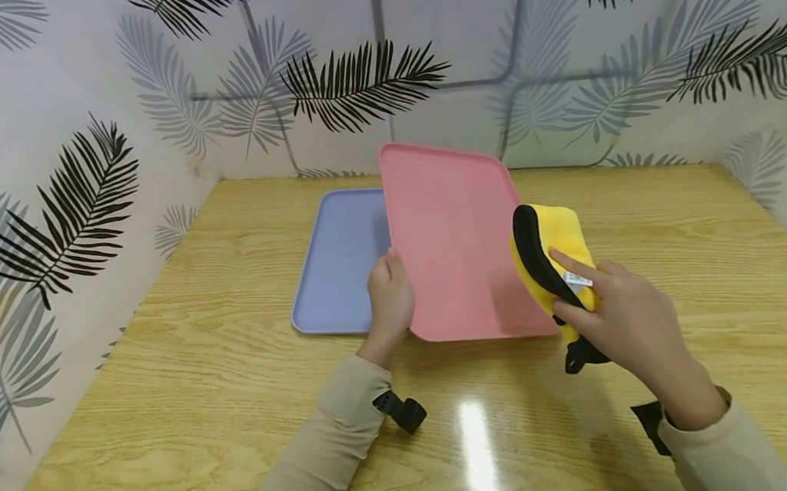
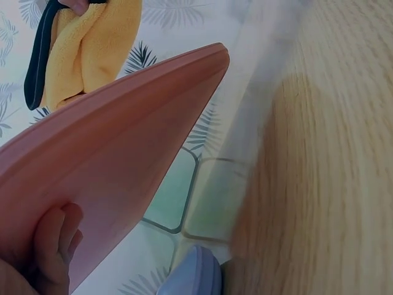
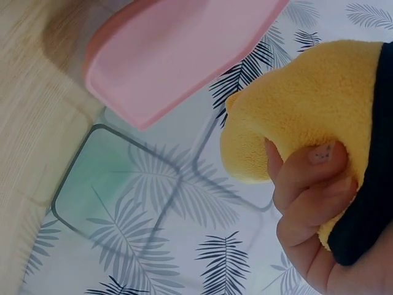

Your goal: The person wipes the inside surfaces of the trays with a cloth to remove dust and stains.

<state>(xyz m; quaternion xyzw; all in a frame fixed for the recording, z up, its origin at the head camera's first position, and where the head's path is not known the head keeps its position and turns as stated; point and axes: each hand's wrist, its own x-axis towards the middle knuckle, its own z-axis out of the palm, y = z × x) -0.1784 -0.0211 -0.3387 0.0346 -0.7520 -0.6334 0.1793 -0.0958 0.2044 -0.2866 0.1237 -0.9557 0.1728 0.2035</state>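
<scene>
My left hand (image 1: 391,296) grips the left edge of a pink tray (image 1: 452,248), which is tilted up off the table. In the left wrist view, curled fingers (image 2: 58,236) show against the tray's underside. My right hand (image 1: 624,316) holds a folded yellow cloth (image 1: 562,232) with a black border, a white tag and a black loop, by the tray's right side. Fingers press into the soft cloth (image 3: 301,104) in the right wrist view. A blue tray (image 1: 343,269) lies flat on the table, its right part hidden behind the pink one.
The wooden table (image 1: 189,385) reaches back to a wall covering (image 1: 230,112) printed with palm leaves. Light glares off the table front (image 1: 477,447). Each wrist carries a dark strap, the left one with a small black device (image 1: 401,412).
</scene>
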